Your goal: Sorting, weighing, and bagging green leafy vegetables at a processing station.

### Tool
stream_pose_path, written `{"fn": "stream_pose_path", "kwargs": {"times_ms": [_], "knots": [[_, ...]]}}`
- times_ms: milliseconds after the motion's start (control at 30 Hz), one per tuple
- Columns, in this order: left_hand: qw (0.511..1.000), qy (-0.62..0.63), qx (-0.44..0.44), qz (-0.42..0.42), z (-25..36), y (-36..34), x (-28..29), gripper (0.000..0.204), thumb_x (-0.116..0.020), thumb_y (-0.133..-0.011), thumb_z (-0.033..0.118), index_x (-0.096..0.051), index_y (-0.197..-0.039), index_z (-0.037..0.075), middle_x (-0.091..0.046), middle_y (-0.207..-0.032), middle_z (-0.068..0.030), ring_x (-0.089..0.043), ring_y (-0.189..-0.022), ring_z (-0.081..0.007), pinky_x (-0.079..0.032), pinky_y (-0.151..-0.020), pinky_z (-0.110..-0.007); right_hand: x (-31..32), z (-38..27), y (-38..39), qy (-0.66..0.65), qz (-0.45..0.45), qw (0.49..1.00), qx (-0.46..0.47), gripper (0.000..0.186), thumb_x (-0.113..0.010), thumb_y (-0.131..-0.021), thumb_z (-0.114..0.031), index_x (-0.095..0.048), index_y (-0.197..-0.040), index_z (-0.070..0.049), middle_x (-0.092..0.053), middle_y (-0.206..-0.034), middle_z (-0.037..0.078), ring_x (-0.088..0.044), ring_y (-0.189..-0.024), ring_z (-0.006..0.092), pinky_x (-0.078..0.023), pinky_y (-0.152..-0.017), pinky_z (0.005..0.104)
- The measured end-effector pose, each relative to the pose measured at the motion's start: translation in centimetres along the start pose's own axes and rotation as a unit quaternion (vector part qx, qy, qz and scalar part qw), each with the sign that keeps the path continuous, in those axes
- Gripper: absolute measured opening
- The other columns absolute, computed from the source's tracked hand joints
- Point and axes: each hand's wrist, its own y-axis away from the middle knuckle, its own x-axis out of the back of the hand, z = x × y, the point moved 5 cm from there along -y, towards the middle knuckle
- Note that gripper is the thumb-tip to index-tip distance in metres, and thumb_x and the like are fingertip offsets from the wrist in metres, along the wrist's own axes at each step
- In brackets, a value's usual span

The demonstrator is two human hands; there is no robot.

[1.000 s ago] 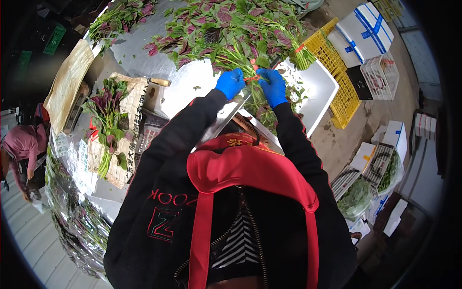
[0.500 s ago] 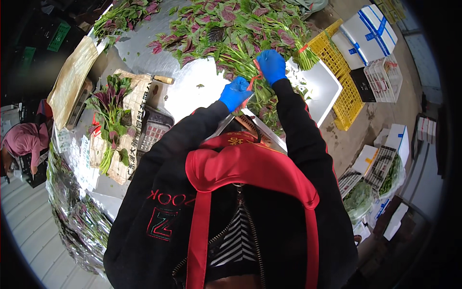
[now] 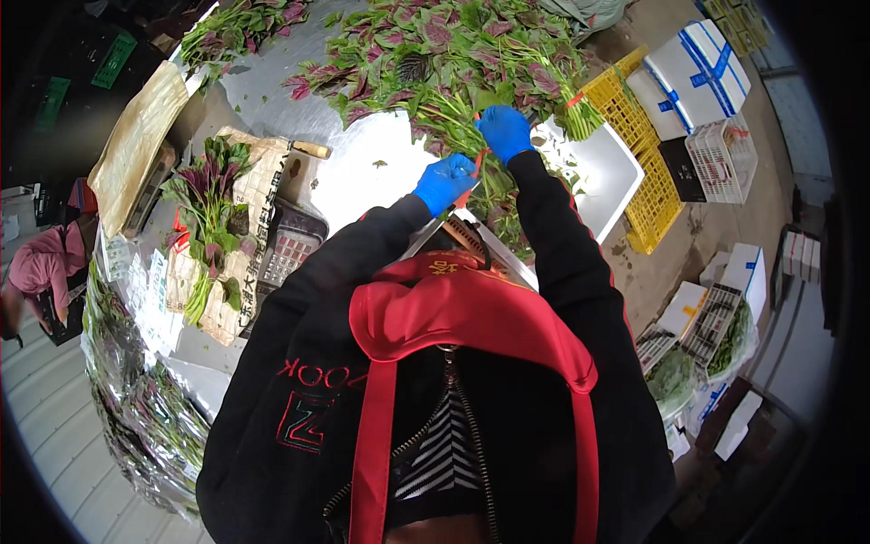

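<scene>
My left hand (image 3: 445,183), in a blue glove, is closed on a loose end of a red tie (image 3: 478,163). Farther right, my right hand (image 3: 505,131), also gloved in blue, has its fingers closed around the upper part of that tie, against the stems of a leafy bunch (image 3: 496,189). My right fingertips are partly hidden. Beyond both hands spreads a large heap of purple-and-green leafy greens (image 3: 435,54). At its right end, one bunch bound with a red tie (image 3: 577,100) has its cut stems toward me.
A white tray (image 3: 625,188) lies under the stems. Yellow crates (image 3: 654,204) and a white foam box (image 3: 711,59) stand to the right. Left are a loose bunch (image 3: 210,231) on brown paper, a wooden handle (image 3: 312,149) and a dark basket (image 3: 294,238). Another person (image 3: 50,267) is far left.
My right hand has shifted slightly left and down, and my left hand has turned a little to the right. The hands are closer together, with the red tie still between them.
</scene>
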Motion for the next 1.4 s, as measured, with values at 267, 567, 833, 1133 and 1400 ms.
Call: {"fn": "stream_pose_path", "kwargs": {"times_ms": [267, 567, 833, 1133, 1400], "knots": [[0.985, 0.169, 0.022, 0.04, 0.3, 0.2, 1.4, 0.016, -0.054, -0.085, 0.01, -0.058, -0.096, 0.0, -0.053, -0.072, 0.0027, -0.046, -0.064, -0.0049, -0.041, -0.062, -0.019, 5.0, -0.8, 3.4, -0.553, -0.11, 0.823, 0.064, 0.011, -0.062, -0.079, -0.013, -0.061, -0.08, -0.002, -0.057, -0.076, -0.001, -0.052, -0.072, 0.01, -0.043, -0.07, 0.0266], [0.997, -0.043, -0.016, 0.066, 0.3, -2.3, 0.8, 0.017, -0.058, -0.079, 0.012, -0.06, -0.094, 0.004, -0.056, -0.074, -0.0038, -0.051, -0.066, -0.0092, -0.043, -0.062, -0.025, 6.3, 5.4, 2.8, -0.686, -0.018, 0.725, -0.063, 0.016, -0.062, -0.079, -0.011, -0.062, -0.091, -0.001, -0.062, -0.084, 0.003, -0.058, -0.081, 0.015, -0.044, -0.075, 0.0281], [0.997, -0.007, 0.012, 0.081, -0.8, -4.1, -1.0, 0.018, -0.064, -0.075, 0.004, -0.059, -0.093, 0.001, -0.049, -0.066, 0.0046, -0.043, -0.06, -0.0045, -0.04, -0.056, -0.02, 0.0, 3.1, 3.6, -0.057, -0.02, 0.986, 0.154, 0.013, -0.062, -0.074, -0.018, -0.063, -0.08, -0.006, -0.06, -0.078, 0.014, -0.059, -0.077, 0.0311, -0.046, -0.067, 0.0407], [0.99, -0.048, 0.023, 0.129, -0.2, -3.7, -1.1, 0.021, -0.069, -0.07, 0.011, -0.059, -0.086, 0.003, -0.056, -0.066, -0.0037, -0.051, -0.06, -0.0126, -0.044, -0.059, -0.028, -1.9, 2.2, 2.3, 0.075, -0.086, 0.943, 0.311, 0.016, -0.059, -0.076, -0.021, -0.059, -0.073, -0.006, -0.058, -0.078, 0.015, -0.059, -0.076, 0.03, -0.045, -0.067, 0.0416], [0.988, -0.089, -0.038, 0.121, 1.1, -3.7, -0.8, 0.018, -0.068, -0.07, 0.011, -0.059, -0.083, 0.002, -0.055, -0.065, -0.0033, -0.05, -0.059, -0.0122, -0.043, -0.057, -0.027, 0.7, 5.1, 3.0, -0.511, -0.11, 0.852, 0.009, 0.016, -0.061, -0.078, -0.021, -0.064, -0.084, -0.007, -0.06, -0.085, 0.016, -0.06, -0.08, 0.0255, -0.045, -0.07, 0.0379]]}}
